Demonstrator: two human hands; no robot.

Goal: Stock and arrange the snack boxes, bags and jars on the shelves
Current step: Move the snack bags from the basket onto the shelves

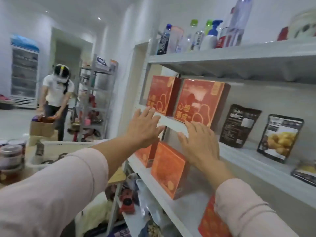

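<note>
A person's left hand (145, 129) and right hand (200, 144), fingers (149, 114) straight and empty, hover at the shelf edge (172, 124); red boxes (200, 101) stand just beyond the fingertips.

The right hand (200, 144) hides the top of the front orange box (169, 170). The left hand (145, 124) covers most of the rear orange box (141, 156). A third orange box (208, 223) is masked by the right sleeve (248, 211) and cut by the bottom edge. The right edge crops a bag (306, 173) and a white tub (304, 24). The bottles (196, 38) have blurred labels; one is perhaps water.
</note>
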